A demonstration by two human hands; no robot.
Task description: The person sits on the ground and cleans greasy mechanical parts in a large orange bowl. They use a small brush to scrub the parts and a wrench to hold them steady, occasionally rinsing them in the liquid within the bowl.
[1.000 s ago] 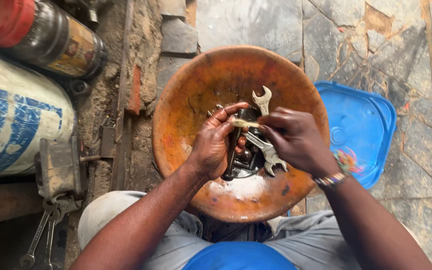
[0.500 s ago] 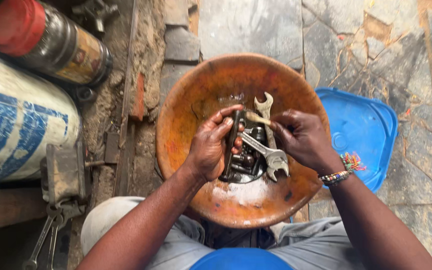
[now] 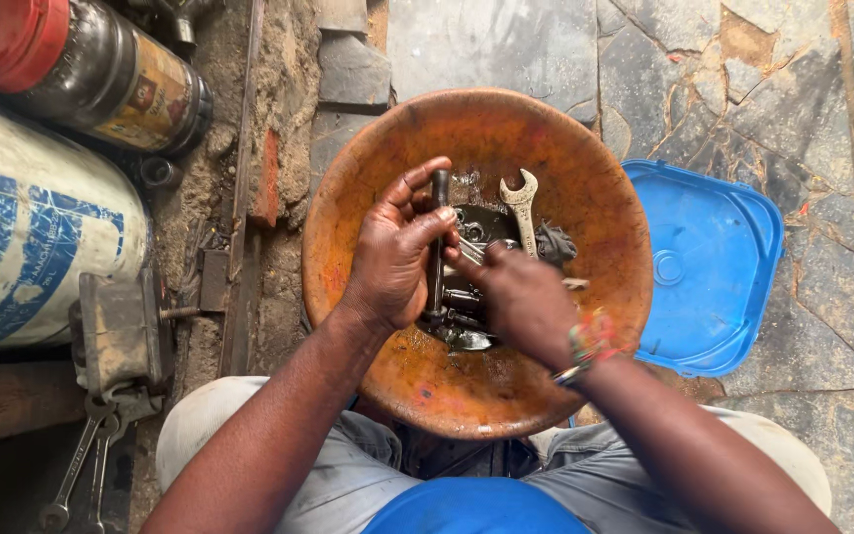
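a blue lid (image 3: 714, 267) lies right of the orange bowl (image 3: 368, 198), a dark jar (image 3: 101, 79) far left. in the bowl: an open-end spanner (image 3: 521, 203) and oily parts. left hand (image 3: 392, 257) clamped on a dark rod (image 3: 438, 237); right hand (image 3: 521, 302) grip, cannot tell.

Rusty, matt orange metal basin (image 3: 348, 227) (oily inside), dull steel spanner (image 3: 520, 198), glossy blue plastic lid (image 3: 714, 267), rough stone floor (image 3: 506, 40).

Bowl (image 3: 368, 198), centre of frame: rusty orange, darker blotches. Wrench (image 3: 520, 198) in it: pale silver-grey. Lid (image 3: 719, 267), right: bright blue. Jar (image 3: 81, 69), upper left: dark brown, red cap. Cylinder (image 3: 22, 227), left: white with blue bands. Floor (image 3: 506, 40): grey stone slabs.
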